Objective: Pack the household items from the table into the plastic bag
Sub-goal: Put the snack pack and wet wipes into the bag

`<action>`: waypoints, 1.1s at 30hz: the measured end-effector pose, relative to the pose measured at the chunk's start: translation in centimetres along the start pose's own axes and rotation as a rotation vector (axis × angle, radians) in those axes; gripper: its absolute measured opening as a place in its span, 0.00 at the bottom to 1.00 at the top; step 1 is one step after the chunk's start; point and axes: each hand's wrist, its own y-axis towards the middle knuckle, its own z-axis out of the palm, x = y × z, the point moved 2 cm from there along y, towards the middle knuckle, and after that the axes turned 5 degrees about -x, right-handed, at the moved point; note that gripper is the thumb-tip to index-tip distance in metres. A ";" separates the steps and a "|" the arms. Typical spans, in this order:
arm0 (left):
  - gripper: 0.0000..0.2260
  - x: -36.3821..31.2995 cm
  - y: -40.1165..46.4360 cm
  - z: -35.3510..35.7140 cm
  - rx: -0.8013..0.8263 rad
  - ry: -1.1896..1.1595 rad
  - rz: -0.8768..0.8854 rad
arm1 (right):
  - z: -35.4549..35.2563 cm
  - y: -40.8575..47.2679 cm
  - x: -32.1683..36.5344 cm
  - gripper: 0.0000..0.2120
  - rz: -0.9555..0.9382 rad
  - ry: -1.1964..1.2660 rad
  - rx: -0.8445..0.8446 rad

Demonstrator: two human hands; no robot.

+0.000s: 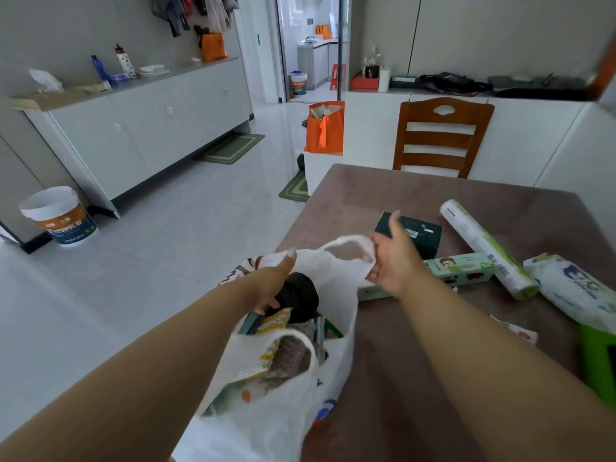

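Plastic bag (286, 388) stood at near-left table (416, 378) edge, mouth upward, long axis near–far. Far handle pinched by right hand (393, 261). Black roll (298, 295) clasped by left hand (270, 285) inside mouth — fingers partly hidden. Contents blurred. White roll (486, 250) laid diagonally at right, pointing far-left.

A wooden chair (441, 136) stands at one o'clock, an orange bag (325, 128) at twelve, a paint bucket (60, 216) at nine, green mats (231, 149) between.

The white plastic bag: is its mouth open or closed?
Open. The right hand pulls one handle of the plastic bag aside; the left hand lowers a black roll in.
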 end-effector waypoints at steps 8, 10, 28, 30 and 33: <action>0.35 -3.0 -0.8 -1.6 -0.104 -0.189 0.217 | -1.2 -1.6 2.9 0.40 -0.116 0.147 -0.028; 0.36 -4.5 -1.2 -1.9 -0.163 -0.199 0.290 | -1.1 -2.1 3.2 0.39 -0.171 0.054 -0.049; 0.27 -20.1 -4.8 12.1 0.104 -0.386 0.280 | -14.1 -6.1 3.6 0.27 -0.191 -0.187 -0.466; 0.21 -19.1 -4.1 15.6 0.176 -0.503 0.071 | -17.2 -6.2 3.1 0.22 -0.151 -0.288 -0.545; 0.13 -15.6 -3.5 20.4 0.308 -0.624 -0.173 | -20.6 -7.3 2.1 0.19 -0.085 -0.551 -0.589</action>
